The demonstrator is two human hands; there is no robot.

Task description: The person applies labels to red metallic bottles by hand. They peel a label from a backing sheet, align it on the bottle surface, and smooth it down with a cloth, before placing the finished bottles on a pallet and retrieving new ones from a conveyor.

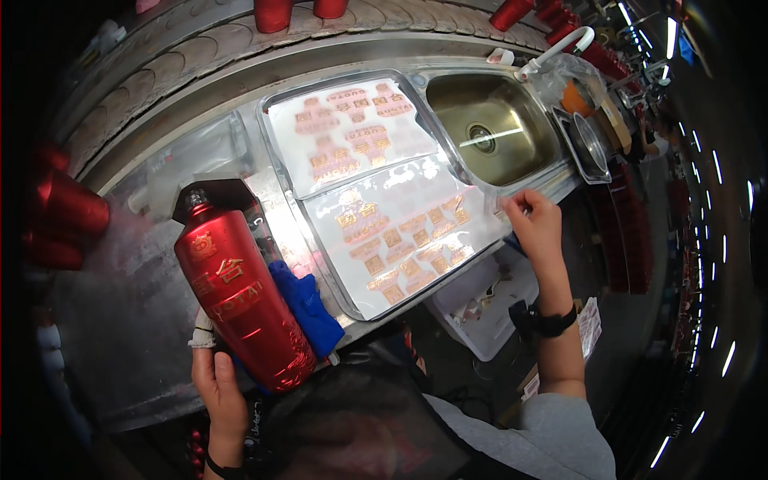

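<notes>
Bottle (240,296), glossy metallic red with gold lettering and a raised pattern low on its body, leans beside the tray at the counter's front edge. Our left hand (220,396) rests half-curled at its lower side; we cannot tell how firmly it grips. Our right hand (534,224) has thumb and forefinger nearly meeting by the edge of the decal sheet (400,260); we cannot tell whether they pinch anything. If our left support slackens, the smooth, tapering bottle could roll or slip; a hasty tug could crease the thin, shiny film. Beneath the sheet lies a shallow metal tray (326,272) with rounded corners. Nearby we have a crumpled blue cloth (306,308) and a smooth steel sink (524,156).
</notes>
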